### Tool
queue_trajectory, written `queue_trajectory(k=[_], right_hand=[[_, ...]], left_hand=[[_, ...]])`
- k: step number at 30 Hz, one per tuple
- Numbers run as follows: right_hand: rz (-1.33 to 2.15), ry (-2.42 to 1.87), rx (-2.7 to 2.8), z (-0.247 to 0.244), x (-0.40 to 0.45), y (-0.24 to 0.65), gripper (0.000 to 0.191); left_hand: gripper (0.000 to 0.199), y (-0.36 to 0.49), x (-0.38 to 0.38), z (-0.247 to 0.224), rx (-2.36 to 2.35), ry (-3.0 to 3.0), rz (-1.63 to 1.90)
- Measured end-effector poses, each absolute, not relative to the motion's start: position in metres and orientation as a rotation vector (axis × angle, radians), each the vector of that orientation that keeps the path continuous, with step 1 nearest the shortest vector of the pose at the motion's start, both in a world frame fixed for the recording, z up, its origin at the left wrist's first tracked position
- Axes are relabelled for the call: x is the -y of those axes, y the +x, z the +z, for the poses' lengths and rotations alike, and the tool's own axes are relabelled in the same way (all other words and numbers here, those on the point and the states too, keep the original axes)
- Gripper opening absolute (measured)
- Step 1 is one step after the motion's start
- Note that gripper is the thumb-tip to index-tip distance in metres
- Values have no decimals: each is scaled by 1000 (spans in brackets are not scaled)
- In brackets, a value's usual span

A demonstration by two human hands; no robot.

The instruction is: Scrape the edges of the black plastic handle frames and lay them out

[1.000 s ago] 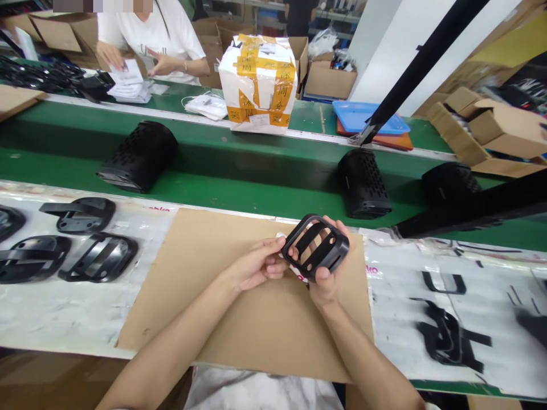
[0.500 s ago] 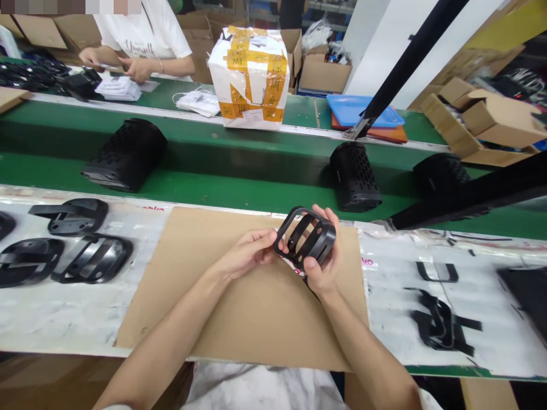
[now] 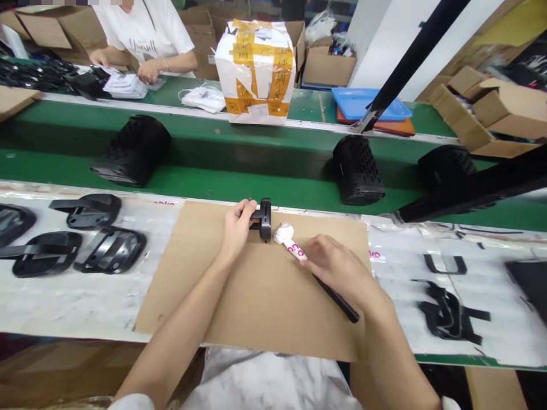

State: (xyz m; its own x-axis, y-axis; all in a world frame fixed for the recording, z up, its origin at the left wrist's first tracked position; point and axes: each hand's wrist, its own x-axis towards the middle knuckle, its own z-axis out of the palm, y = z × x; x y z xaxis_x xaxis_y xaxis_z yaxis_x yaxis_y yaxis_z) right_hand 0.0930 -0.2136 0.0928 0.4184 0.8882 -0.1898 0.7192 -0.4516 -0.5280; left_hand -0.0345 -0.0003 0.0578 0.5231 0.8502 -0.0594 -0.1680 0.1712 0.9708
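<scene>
My left hand (image 3: 239,225) is closed on a black plastic bracket (image 3: 265,220), which is turned edge-on above the brown cardboard sheet (image 3: 239,296). Just right of the bracket, a hammer-like tool (image 3: 294,249) lies slantwise on the cardboard. White wrapping with pink print covers its head and upper shaft, and its lower handle is black. Over the middle of this tool is my right hand (image 3: 337,262), slightly blurred, fingers curved and thumb apart from them. Whether the thumb touches the shaft is unclear.
Several black brackets (image 3: 111,250) lie on the left. Black strap-like parts (image 3: 453,313) and a U-shaped piece (image 3: 445,264) lie right. Black perforated cylinders (image 3: 358,169) rest on the green belt (image 3: 239,154). A dark post (image 3: 421,57) slants down. Across the belt, a person (image 3: 149,40) handles white packets near a taped box (image 3: 256,74).
My right hand has let go of the bracket and moved right, over the hammer-like tool. My left hand has shifted left with the bracket and turned it edge-on.
</scene>
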Motion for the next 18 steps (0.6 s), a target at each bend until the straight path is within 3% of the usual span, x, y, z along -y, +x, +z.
queue_trajectory(k=[3,5,12,15,18], right_hand=[[783,-2520,1363,85,234,91,14],[860,-2439,1368,79,241,87,5],[1537,-1482,398,67,243,60,55],[1455,-1490,309,63,245,46,68],[1182,-1737,476,59,248,37,67]], left_hand=[[51,-34,-2,48,-704,1311,772],[48,-33,1,46,-675,1398,755],[47,-30,19,50,-664,1468,739],[49,-29,21,50,-631,1443,719],[51,-27,22,47,-613,1405,718]])
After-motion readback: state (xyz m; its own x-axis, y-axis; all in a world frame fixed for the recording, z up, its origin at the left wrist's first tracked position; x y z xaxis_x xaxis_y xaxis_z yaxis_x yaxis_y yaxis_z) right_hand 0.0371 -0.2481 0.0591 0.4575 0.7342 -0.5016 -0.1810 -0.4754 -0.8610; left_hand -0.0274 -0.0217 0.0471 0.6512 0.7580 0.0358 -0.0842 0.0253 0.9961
